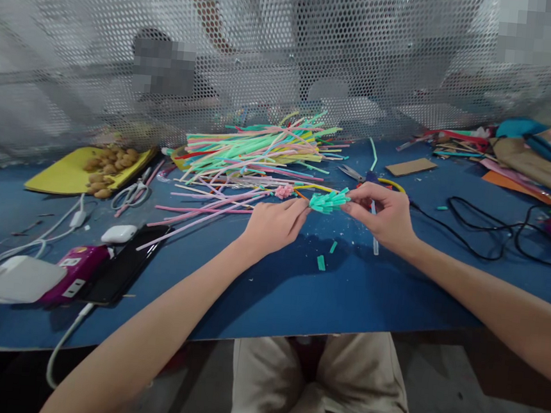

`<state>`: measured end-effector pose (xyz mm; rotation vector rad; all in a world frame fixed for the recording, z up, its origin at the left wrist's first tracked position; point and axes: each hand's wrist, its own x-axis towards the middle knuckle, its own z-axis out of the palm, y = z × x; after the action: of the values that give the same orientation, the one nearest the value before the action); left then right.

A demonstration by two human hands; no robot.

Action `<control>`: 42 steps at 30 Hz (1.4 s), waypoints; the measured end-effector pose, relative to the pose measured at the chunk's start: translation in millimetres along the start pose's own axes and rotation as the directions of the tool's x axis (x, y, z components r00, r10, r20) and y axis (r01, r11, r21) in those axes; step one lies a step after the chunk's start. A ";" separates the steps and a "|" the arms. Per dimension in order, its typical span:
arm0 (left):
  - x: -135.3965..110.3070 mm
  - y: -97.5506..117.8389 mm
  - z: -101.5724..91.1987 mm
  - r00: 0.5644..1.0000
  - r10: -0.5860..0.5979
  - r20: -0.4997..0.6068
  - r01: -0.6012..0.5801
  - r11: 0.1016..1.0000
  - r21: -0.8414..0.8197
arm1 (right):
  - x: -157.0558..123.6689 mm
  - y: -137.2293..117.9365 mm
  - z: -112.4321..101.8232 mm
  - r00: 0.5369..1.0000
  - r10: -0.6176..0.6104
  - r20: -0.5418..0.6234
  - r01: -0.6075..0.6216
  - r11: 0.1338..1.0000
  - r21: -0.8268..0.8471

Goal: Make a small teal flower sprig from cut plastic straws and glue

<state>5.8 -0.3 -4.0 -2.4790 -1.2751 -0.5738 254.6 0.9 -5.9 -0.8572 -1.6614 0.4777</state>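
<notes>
Above the blue table, a teal-green cluster of short cut straw pieces [328, 201] is held between my two hands. My left hand [276, 224] is closed, pinching the cluster's left end. At its right end, the thumb and fingertips of my right hand [383, 215] come together on one of the green pieces. Loose green straw pieces [321, 262] lie on the table below. A small pink cluster [284, 191] sits just behind my left hand. Metal-bladed scissors or pliers [352, 173] lie behind my right hand, their handles partly hidden by it.
Behind my hands lies a large pile of coloured straws [261, 147]. To the left are a yellow sheet [56, 171] with round brown things, scissors [134, 193], a phone [120, 270] and a purple power block [77, 273]. Black cable [474, 246] and cardboard [411, 167] lie right.
</notes>
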 end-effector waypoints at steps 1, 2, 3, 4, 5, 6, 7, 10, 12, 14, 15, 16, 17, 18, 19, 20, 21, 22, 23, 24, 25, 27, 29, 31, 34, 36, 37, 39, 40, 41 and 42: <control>0.0 -0.2 -0.2 1.000 0.002 0.002 -0.002 1.000 0.002 | -0.2 -0.3 0.2 1.000 0.009 -0.006 -0.009 1.000 -0.009; 0.0 -0.4 -0.2 1.000 0.003 0.003 -0.003 1.000 0.008 | -0.4 -0.2 0.4 1.000 0.018 -0.008 -0.019 1.000 -0.016; 0.0 -0.7 -0.1 1.000 0.007 0.003 -0.007 1.000 0.018 | -0.6 0.3 0.6 1.000 0.028 -0.005 -0.028 0.999 -0.022; 0.0 -0.9 0.2 1.000 0.014 0.004 -0.014 1.000 0.027 | -0.6 1.0 0.8 0.999 0.037 0.000 -0.037 0.999 -0.028; 0.0 -1.1 0.5 1.000 0.019 0.002 -0.019 0.999 0.037 | -0.7 1.9 0.9 0.999 0.043 0.004 -0.043 0.999 -0.031; 0.1 -1.2 1.0 1.000 0.025 0.000 -0.025 0.999 0.044 | -0.6 2.9 1.0 0.999 0.048 0.012 -0.048 0.998 -0.034; 0.1 -1.2 1.5 1.000 0.028 -0.001 -0.028 0.999 0.047 | -0.6 3.8 1.2 0.998 0.052 0.021 -0.052 0.998 -0.035; 0.1 -0.7 3.0 1.000 0.016 0.001 -0.016 0.999 0.036 | -0.4 6.0 1.4 0.997 0.068 0.039 -0.066 0.997 -0.034; 0.0 -0.5 3.7 1.000 0.000 0.009 0.000 1.000 0.016 | -0.1 6.7 1.4 0.996 0.081 0.037 -0.080 0.996 -0.034; -0.1 -0.7 4.1 1.000 -0.018 0.025 0.018 1.000 -0.004 | 0.5 7.1 1.0 0.995 0.097 0.027 -0.096 0.995 -0.030; -0.1 -1.0 4.0 0.999 -0.025 0.033 0.025 1.000 -0.013 | 1.0 7.3 0.6 0.994 0.105 0.023 -0.105 0.994 -0.028; -0.1 -1.4 3.8 0.999 -0.031 0.040 0.032 0.999 -0.022 | 1.6 7.7 0.1 0.994 0.111 0.017 -0.111 0.993 -0.026; -0.1 -1.9 3.5 0.998 -0.037 0.044 0.038 0.999 -0.029 | 2.3 8.4 -0.6 0.993 0.115 0.005 -0.115 0.993 -0.024; 0.1 -2.5 3.2 0.998 -0.042 0.045 0.043 0.998 -0.035 | 3.0 9.5 -1.4 0.993 0.116 -0.014 -0.116 0.993 -0.022; 0.2 -3.1 2.9 0.998 -0.047 0.043 0.048 0.998 -0.041 | 3.8 10.8 -2.3 0.993 0.115 -0.036 -0.116 0.993 -0.019; 0.3 -3.7 2.7 0.998 -0.051 0.040 0.052 0.998 -0.044 | 4.6 12.4 -3.4 0.991 0.113 -0.067 -0.114 0.993 -0.014; 0.5 -4.3 2.6 0.998 -0.052 0.037 0.054 0.997 -0.046 | 5.3 14.0 -4.4 0.989 0.108 -0.099 -0.109 0.994 -0.008; 0.6 -4.9 2.8 0.998 -0.049 0.037 0.051 0.998 -0.049 | 5.9 15.4 -5.3 0.987 0.096 -0.131 -0.098 0.995 -0.007; 0.7 -5.3 3.2 0.998 -0.043 0.038 0.045 0.998 -0.052 | 6.3 16.4 -6.0 0.984 0.079 -0.158 -0.082 0.997 -0.012; 0.7 -5.6 3.7 0.999 -0.035 0.040 0.037 0.998 -0.054 | 6.7 16.9 -6.5 0.983 0.058 -0.176 -0.062 0.998 -0.017; 0.7 -5.8 4.3 0.999 -0.028 0.045 0.031 0.998 -0.056 | 6.9 16.9 -6.8 0.982 0.036 -0.186 -0.041 0.999 -0.023; 0.7 -5.9 5.4 0.998 -0.021 0.056 0.024 0.998 -0.062 | 7.0 15.6 -6.8 0.982 0.001 -0.189 -0.006 1.000 -0.024; 0.7 -5.8 5.9 0.998 -0.027 0.061 0.031 0.997 -0.071 | 7.2 13.5 -6.9 0.981 -0.014 -0.196 0.014 1.000 0.000; 0.7 -5.7 5.5 0.997 -0.046 0.054 0.051 0.995 -0.088 | 7.6 12.2 -7.6 0.975 -0.020 -0.220 0.028 0.999 0.037; 0.7 -5.9 3.9 0.996 -0.093 0.014 0.094 0.987 -0.128 | 8.5 13.2 -9.4 0.972 -0.020 -0.233 0.040 0.996 0.083; 0.5 -6.1 2.7 0.993 -0.113 -0.018 0.108 0.982 -0.152 | 8.3 15.5 -9.8 0.981 -0.020 -0.195 0.037 0.996 0.083; 0.4 -6.0 2.1 0.993 -0.116 -0.031 0.110 0.981 -0.160 | 7.9 16.8 -9.5 0.986 -0.020 -0.165 0.035 0.996 0.086; 0.1 -5.5 1.0 0.992 -0.115 -0.048 0.106 0.981 -0.164 | 6.5 19.2 -8.2 0.996 -0.020 -0.089 0.030 0.994 0.101; 0.0 -5.1 0.6 0.992 -0.115 -0.057 0.105 0.981 -0.162 | 5.6 19.9 -7.2 0.998 -0.022 -0.053 0.028 0.994 0.108; -0.1 -4.7 0.3 0.991 -0.114 -0.063 0.103 0.982 -0.159 | 4.7 20.2 -6.2 0.999 -0.026 -0.022 0.028 0.993 0.113; -0.2 -4.2 0.2 0.991 -0.114 -0.067 0.102 0.983 -0.155 | 3.8 19.9 -5.2 1.000 -0.031 0.002 0.031 0.993 0.117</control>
<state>2.3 2.0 -3.9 -2.4923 -1.3904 -0.8123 265.0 16.0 -16.1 -0.7434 -1.6315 0.5504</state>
